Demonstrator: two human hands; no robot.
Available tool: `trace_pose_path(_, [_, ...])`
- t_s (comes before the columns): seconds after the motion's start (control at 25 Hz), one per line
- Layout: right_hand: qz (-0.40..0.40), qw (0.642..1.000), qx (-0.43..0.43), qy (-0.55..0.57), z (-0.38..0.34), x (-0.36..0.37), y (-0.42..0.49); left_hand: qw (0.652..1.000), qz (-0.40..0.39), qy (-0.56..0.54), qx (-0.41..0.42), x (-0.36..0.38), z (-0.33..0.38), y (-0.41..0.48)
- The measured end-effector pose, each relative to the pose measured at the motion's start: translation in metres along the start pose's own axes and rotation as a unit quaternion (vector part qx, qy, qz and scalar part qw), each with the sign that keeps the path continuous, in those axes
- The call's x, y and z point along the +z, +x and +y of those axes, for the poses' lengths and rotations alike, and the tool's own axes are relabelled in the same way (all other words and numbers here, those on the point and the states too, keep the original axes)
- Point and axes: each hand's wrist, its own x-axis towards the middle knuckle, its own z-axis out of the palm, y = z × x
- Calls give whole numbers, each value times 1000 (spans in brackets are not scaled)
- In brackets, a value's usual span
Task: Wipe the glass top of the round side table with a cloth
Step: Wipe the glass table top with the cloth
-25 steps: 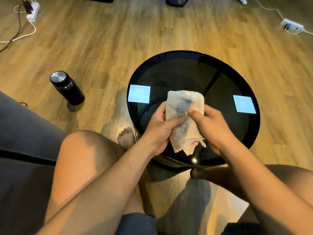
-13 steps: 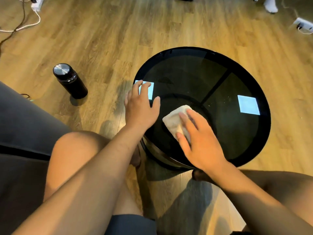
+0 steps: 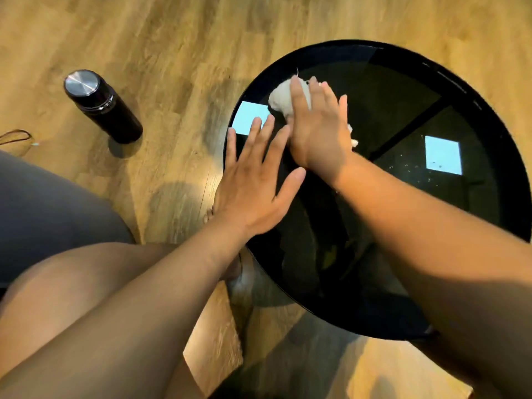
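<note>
The round side table [image 3: 489, 116] has a dark glass top and stands on the wooden floor in front of my knees. A crumpled white cloth [image 3: 283, 96] lies on the far left part of the glass. My right hand [image 3: 319, 131] presses flat on the cloth, fingers stretched forward, covering most of it. My left hand [image 3: 256, 180] rests flat on the left rim of the glass, fingers spread, holding nothing. Small white specks dot the glass at the right, near a bright square reflection.
A black flask with a silver lid [image 3: 100, 105] stands on the floor to the left of the table. A grey sofa cushion [image 3: 43, 214] is at my left. My bare legs and feet are beside the table base. A thin cable lies at the far left edge.
My right hand has pushed the cloth from the near middle of the glass toward the far left rim. My left hand stays flat on the left edge. The camera has moved closer.
</note>
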Motion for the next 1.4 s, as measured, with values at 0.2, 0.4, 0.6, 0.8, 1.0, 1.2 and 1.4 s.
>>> trace_pose_path(0.2, [8,999,-35,38,1,-11,60,995,67,-53,-46,-2,-2,-2])
trace_pose_path(0.4, [60,986,-131,83,37,-16,-99,993,45,-93,-56,-5,2,-2])
trace_pose_path(0.6, [-19,989,-104,104,72,-23,-268,996,27,-80,-21,-4,1,-5])
trace_pose_path(0.8, [62,993,-101,15,38,-1,-183,994,51,-97,-14,-2,-3,-3])
trace_pose_path(1.0, [105,993,-44,5,12,2,-40,994,54,-91,-5,-1,-4,-2])
trace_pose_path(1.2, [94,995,18,15,6,-5,83,994,54,-98,-17,0,-4,-2])
trace_pose_path(1.4, [65,997,13,31,12,-14,26,990,62,-121,-44,-4,1,-2])
